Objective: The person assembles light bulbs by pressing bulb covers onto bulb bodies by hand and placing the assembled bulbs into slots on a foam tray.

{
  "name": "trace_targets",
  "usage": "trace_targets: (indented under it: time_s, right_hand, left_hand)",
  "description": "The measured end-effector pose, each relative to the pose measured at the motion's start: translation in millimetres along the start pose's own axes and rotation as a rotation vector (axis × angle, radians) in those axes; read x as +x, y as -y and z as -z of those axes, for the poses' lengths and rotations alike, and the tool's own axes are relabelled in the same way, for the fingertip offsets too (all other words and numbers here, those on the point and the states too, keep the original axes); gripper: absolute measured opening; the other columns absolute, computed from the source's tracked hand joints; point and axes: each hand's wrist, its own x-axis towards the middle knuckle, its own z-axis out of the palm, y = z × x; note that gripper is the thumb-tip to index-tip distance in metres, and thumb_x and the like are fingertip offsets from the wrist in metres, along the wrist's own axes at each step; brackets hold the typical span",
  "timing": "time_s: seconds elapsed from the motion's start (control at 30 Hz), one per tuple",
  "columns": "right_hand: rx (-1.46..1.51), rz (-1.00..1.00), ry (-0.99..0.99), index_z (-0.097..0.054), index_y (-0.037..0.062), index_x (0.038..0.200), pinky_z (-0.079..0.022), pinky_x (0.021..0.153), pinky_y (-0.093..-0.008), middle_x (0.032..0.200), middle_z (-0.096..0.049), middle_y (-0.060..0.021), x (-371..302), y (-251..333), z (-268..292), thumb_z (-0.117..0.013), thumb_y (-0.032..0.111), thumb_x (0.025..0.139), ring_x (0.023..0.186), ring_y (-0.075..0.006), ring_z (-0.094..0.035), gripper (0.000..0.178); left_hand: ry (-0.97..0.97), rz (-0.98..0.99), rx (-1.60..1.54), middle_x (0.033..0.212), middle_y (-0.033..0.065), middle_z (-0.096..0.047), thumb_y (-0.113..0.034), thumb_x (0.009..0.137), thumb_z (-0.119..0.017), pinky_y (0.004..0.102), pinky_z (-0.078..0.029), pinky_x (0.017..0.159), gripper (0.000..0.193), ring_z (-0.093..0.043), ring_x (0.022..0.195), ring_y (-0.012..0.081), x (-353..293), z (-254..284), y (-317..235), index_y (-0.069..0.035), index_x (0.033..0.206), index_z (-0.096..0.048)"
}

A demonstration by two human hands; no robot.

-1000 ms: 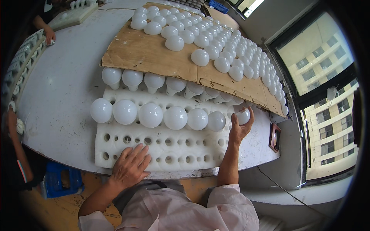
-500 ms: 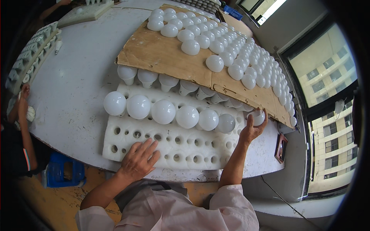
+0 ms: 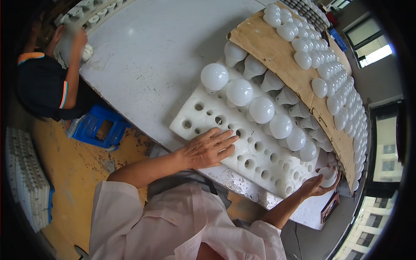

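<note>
Left hand (image 3: 209, 150) lies loosely spread on the foam block (image 3: 263, 161), probably steadying it; right hand (image 3: 315, 186), well apart, cups a white dome (image 3: 328, 177) by its end. Globe bulbs (image 3: 280, 126) behind, hole-propped I guess, then cardboard (image 3: 281, 56).

Worn yellow floor (image 3: 73, 173), grey wall (image 3: 377, 80), bright windows (image 3: 388, 149)

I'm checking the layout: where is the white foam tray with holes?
In the head view, the white foam tray lies on the white table, right of centre, with the left hand at its near edge and the brown cardboard sheet beyond it.
</note>
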Motion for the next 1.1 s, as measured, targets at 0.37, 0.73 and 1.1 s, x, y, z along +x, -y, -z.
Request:
trace_targets:
  time_s: [0.37, 0.73, 1.1]
  right_hand:
    - [0.127, 0.331, 0.62, -0.042, 0.0057, 0.127, -0.05, 0.072, -0.0421, 0.105, -0.053, -0.02, -40, 50, -24, -0.079, 0.044, 0.066, 0.087, -0.0305, -0.06, 0.08]
    - [0.342, 0.469, 1.163, -0.051, 0.0062, 0.119, -0.053, 0.073, -0.0383, 0.106, -0.06, -0.018, -34, 78, -112, -0.086, 0.023, 0.059, 0.092, -0.033, -0.062, 0.071]
    - [0.501, 0.239, 1.203, -0.047, 0.006, 0.12, -0.048, 0.085, -0.0418, 0.112, -0.055, -0.0206, -62, 54, -118, -0.082, 0.006, 0.053, 0.102, -0.0355, -0.056, 0.075]
  left_hand:
    - [-0.54, 0.926, -0.753, 0.127, 0.0224, -0.055, -0.042, 0.086, -0.064, 0.0388, -0.041, 0.099, 0.063, -0.051, 0.12, 0.0292, -77, 16, 50, 0.005, 0.126, -0.049]
    - [-0.437, 0.978, -0.678, 0.113, 0.0199, -0.061, -0.033, 0.089, -0.06, 0.0341, -0.047, 0.09, 0.057, -0.059, 0.104, 0.0235, -81, 9, 42, 0.007, 0.127, -0.046]
    - [-0.486, 0.94, -0.687, 0.113, 0.0178, -0.061, -0.025, 0.093, -0.054, 0.0316, -0.045, 0.09, 0.047, -0.058, 0.103, 0.0212, -88, -2, 36, 0.006, 0.127, -0.047]
